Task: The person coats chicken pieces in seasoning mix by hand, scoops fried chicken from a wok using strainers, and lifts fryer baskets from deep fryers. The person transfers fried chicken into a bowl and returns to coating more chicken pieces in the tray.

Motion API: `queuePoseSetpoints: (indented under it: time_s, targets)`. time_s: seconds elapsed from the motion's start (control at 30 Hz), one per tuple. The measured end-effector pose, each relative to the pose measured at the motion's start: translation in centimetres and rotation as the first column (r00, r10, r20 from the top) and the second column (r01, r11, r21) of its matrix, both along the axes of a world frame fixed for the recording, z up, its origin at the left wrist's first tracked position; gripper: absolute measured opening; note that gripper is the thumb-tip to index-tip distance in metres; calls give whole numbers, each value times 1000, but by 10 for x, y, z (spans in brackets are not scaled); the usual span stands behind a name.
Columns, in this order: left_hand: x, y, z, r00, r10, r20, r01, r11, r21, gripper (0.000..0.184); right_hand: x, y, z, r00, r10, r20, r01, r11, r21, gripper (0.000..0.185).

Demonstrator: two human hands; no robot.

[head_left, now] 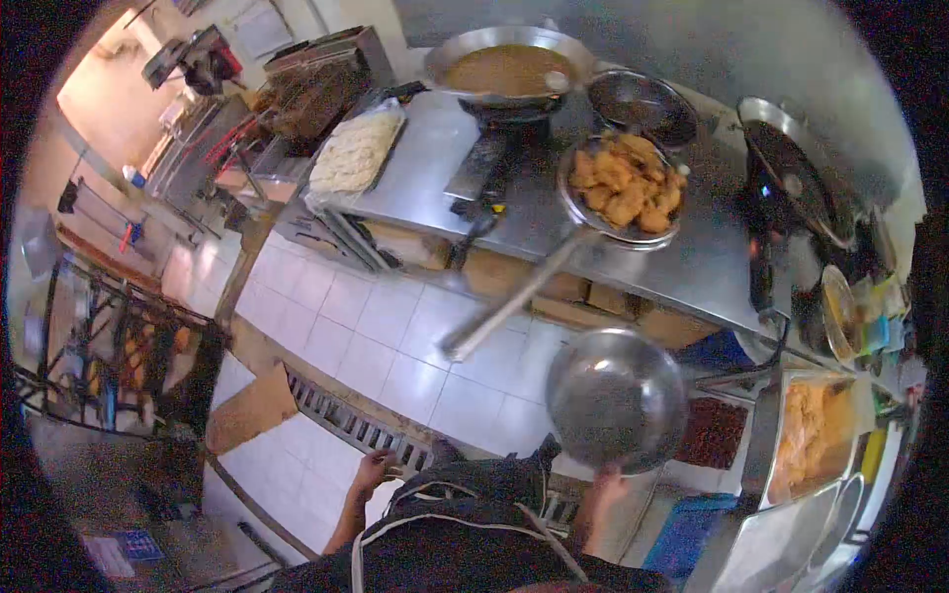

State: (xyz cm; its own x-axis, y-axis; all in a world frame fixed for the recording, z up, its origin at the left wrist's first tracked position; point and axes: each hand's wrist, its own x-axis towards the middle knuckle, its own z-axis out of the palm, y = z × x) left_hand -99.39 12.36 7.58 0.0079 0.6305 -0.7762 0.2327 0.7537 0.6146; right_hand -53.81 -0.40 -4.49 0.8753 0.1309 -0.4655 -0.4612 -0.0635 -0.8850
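My right hand (610,486) grips the near rim of a round metal bowl (615,400), with no food visible inside it. My left hand (377,468) hangs beside my dark apron (465,544), over the floor; its fingers look loosely apart and nothing shows in them. Past the bowl, a long-handled strainer (514,296) full of fried golden-brown pieces (629,185) rests on the steel counter (425,153), its handle sticking out over the edge toward me.
A wide pan of oil (509,71) and a dark wok (643,107) stand at the back. Left on the counter is a tray of pale dough-like food (358,150). To the right are another wok (796,178) and a tray of orange-brown food (813,435). A floor drain grate (346,415) runs below.
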Motion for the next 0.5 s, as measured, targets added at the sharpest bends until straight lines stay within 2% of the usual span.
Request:
queuePoseSetpoints:
  time_s: [0.07,0.1,0.13,0.17,0.2,0.23,0.3,0.37,0.4,0.43,0.47,0.5]
  targets:
    - [-29,0,-15,969,198,146,-200,980,-1,39,-65,2,35,993,105,-62,-107,994,-28,18]
    - [-41,5,-14,938,268,220,-262,964,-55,39,-97,14,49,980,176,-91,-180,983,-36,18]
    - [-57,8,-25,930,286,231,-269,958,-102,42,-125,30,58,962,251,-111,-258,965,-53,19]
    - [-80,12,-43,907,271,321,-253,963,-97,44,-150,35,44,911,401,-95,-409,907,-100,21]
    - [-94,21,-44,876,262,404,-246,965,-93,46,-173,53,32,886,402,-232,-451,863,-229,16]
    - [-106,30,-40,866,274,419,-254,962,-103,46,-199,70,23,826,555,-93,-563,819,-110,14]
    - [-122,45,4,784,515,346,-442,855,-270,47,-253,130,51,570,811,-130,-819,574,-15,12]
    - [-165,45,-2,748,520,413,-457,854,-248,46,-325,199,172,399,915,-66,-907,382,-178,17]
    - [-186,46,-6,712,519,473,-474,852,-220,45,-349,220,177,398,916,-58,-907,383,-176,17]
    - [-201,46,-6,554,610,567,-602,764,-234,37,-371,239,180,324,946,-25,-944,322,-72,17]
    - [-223,48,-6,545,619,566,-616,753,-230,37,-394,258,180,242,970,13,-970,242,29,18]
    - [-246,48,-2,548,631,549,-613,750,-250,32,-413,277,170,213,977,9,-977,212,35,18]
